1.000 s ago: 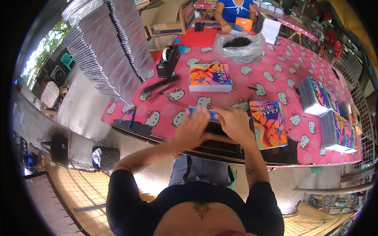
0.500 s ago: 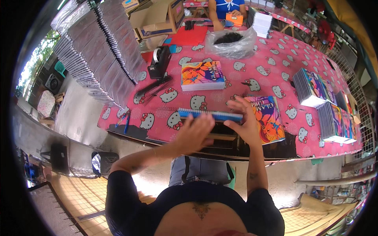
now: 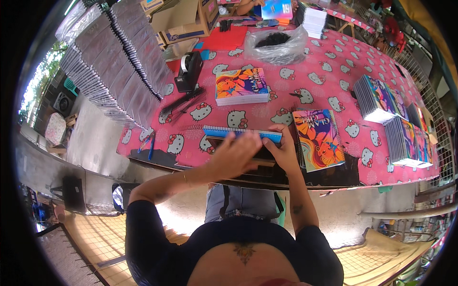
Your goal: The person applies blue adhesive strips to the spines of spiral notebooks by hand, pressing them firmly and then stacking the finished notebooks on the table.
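Observation:
A blue-edged notebook [image 3: 222, 130] stands on its edge near the table's front, its hole-punched side up. From its left end a thin dark spiral coil [image 3: 190, 127] sticks out. My left hand [image 3: 236, 151] lies across the notebook's top edge, fingers stretched and somewhat blurred. My right hand [image 3: 283, 148] pinches the notebook's right end between thumb and fingers. Beside that hand lies a spiral notebook with a colourful cover [image 3: 318, 140]. Farther back sits a short stack of similar covered pads [image 3: 242, 86].
Tall notebook stacks [image 3: 114, 66] rise at left. A black tape dispenser [image 3: 189, 71], loose coils [image 3: 181, 106], pens [image 3: 151, 148] and a clear bag [image 3: 276, 45] share the pink table. Finished-looking notebook piles [image 3: 405, 138] stand at right. Across the table, a person holds a blue-pink cover [image 3: 276, 10].
Both my hands and the notebook have shifted slightly left. My right hand has closed in on the notebook's end. The person opposite has raised a blue-pink cover.

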`<action>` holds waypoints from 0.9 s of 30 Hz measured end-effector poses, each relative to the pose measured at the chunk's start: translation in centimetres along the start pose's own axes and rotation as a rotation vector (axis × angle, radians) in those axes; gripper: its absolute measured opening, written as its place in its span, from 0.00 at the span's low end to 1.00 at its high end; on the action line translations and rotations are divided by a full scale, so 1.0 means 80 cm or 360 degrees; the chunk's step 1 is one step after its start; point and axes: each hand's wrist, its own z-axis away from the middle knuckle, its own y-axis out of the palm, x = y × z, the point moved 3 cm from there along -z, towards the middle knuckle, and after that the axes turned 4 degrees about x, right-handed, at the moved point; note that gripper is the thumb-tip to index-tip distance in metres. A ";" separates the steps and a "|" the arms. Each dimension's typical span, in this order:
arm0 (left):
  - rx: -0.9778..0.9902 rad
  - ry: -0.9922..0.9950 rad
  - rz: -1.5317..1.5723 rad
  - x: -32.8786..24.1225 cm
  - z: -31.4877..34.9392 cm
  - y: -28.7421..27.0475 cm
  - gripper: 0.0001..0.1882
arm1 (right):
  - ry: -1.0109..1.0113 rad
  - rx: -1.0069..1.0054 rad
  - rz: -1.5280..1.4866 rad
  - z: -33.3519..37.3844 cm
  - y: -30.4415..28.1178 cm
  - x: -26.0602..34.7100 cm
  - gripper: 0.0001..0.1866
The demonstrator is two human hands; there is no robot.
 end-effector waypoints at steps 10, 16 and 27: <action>-0.0474 -0.0241 -0.0382 0.040 -0.054 -0.052 0.50 | 0.0329 0.0192 0.0113 0.007 -0.010 0.004 0.11; -0.0305 -0.0315 -0.0538 0.011 -0.050 -0.048 0.47 | 0.0218 0.0313 0.0430 0.005 -0.014 0.018 0.13; -0.0513 -0.0064 -0.0194 0.018 -0.059 -0.024 0.48 | 0.0073 0.0318 0.0486 -0.004 -0.004 0.031 0.13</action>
